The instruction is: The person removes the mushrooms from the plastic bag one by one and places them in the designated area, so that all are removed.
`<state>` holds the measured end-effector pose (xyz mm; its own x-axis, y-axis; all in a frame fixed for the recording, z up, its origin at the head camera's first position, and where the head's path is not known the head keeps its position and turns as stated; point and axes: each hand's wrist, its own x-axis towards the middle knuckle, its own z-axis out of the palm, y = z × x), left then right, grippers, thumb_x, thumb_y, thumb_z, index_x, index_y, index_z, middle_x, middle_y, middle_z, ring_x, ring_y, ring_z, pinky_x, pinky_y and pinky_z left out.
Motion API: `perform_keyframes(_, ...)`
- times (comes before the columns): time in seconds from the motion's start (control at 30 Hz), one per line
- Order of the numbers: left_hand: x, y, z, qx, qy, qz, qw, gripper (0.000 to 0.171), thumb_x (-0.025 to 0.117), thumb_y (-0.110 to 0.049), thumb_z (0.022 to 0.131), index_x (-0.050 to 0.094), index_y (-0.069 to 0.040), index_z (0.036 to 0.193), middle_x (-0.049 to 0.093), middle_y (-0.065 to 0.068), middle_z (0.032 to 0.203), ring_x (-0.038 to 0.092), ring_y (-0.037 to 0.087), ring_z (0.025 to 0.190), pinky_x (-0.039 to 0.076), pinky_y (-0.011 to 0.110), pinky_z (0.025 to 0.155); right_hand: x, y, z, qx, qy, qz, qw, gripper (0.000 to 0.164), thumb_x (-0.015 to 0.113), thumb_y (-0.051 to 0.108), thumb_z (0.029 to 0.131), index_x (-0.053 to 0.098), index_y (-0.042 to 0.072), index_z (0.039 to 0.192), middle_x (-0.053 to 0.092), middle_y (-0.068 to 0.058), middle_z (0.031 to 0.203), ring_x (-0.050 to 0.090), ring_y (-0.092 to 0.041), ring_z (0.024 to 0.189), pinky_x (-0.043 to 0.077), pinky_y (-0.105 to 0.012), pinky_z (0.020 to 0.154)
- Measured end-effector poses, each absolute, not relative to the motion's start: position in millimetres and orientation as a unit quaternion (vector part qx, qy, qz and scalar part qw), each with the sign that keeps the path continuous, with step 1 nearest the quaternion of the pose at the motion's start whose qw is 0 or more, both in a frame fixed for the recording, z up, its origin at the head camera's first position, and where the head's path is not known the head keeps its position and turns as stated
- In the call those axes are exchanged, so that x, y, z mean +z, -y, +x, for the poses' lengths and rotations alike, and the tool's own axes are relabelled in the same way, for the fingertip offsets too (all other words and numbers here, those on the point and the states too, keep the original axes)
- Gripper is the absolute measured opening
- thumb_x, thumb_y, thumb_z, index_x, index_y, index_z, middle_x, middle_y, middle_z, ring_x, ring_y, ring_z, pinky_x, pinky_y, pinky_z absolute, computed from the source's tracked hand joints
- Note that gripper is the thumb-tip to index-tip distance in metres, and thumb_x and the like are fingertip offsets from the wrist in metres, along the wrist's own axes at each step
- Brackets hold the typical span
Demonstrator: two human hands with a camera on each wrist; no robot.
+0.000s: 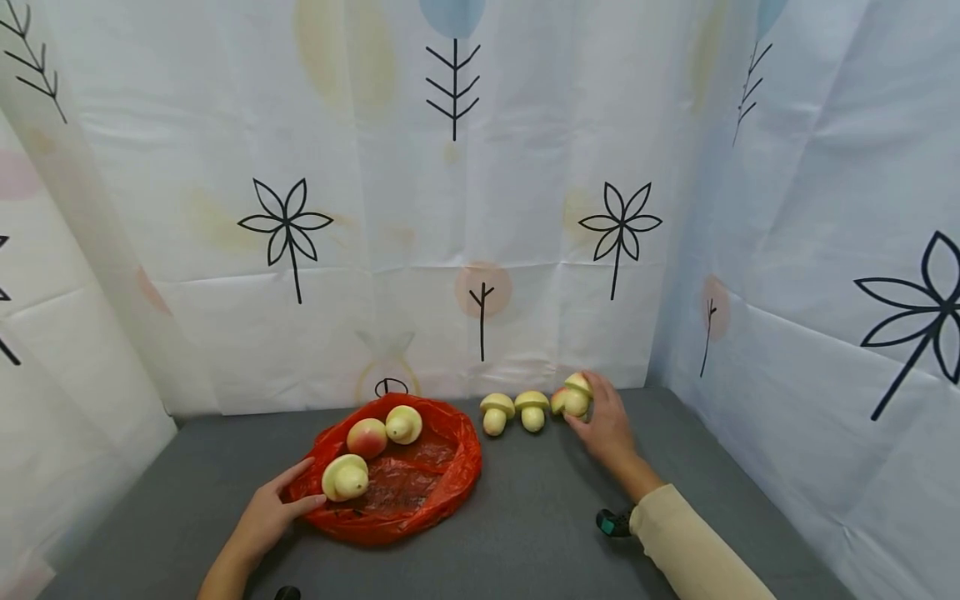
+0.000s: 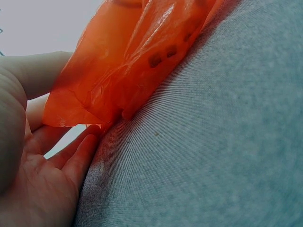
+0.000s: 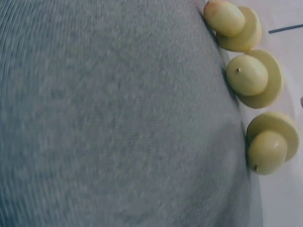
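My left hand [image 1: 268,510] holds the near left rim of a round, open red plastic bag [image 1: 465,467], its thumb beside a pale yellow mushroom-shaped piece [image 1: 345,477]. Up close in the left wrist view, translucent bag film [image 2: 109,80] covers part of the fingers [image 2: 42,71]. A second mushroom-shaped piece [image 1: 404,424] and a round pink-and-yellow one [image 1: 367,438] lie in the bag. At the back right, my right hand [image 1: 609,427] pinches a tilted pale mushroom-shaped piece [image 1: 576,400]. A partly hidden reddish piece [image 1: 558,402] is just left of it.
Two pale mushroom-shaped pieces [image 1: 495,414] [image 1: 532,411] stand in a row by the back curtain [image 1: 420,333], between bag and right hand. The right wrist view shows three such pieces [image 3: 255,78] along the grey tabletop's [image 3: 118,113] far edge. Patterned cloth also hangs at both sides.
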<state>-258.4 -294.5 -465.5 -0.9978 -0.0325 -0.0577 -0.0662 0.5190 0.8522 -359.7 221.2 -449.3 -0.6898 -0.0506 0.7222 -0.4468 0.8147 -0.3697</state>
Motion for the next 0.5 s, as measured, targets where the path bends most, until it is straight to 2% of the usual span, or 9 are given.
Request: perform_keyframes(0.5, -466, 294, -258, 0.495, -0.869, -0.022, 0.009, 0.084, 0.072, -0.04, 0.087, 0.032, -0.004, 0.152, 0.026, 0.031, 0.152, 0.024, 0.048, 0.138, 0.026, 0.062, 0.107, -460, -243, -356, 0.256, 0.906, 0.105, 0.321, 0.083, 0.086, 0.015, 0.075, 0.039, 0.004, 0.143, 0.04, -0.021, 0.142, 0.041, -0.043, 0.126, 0.038, -0.059, 0.097)
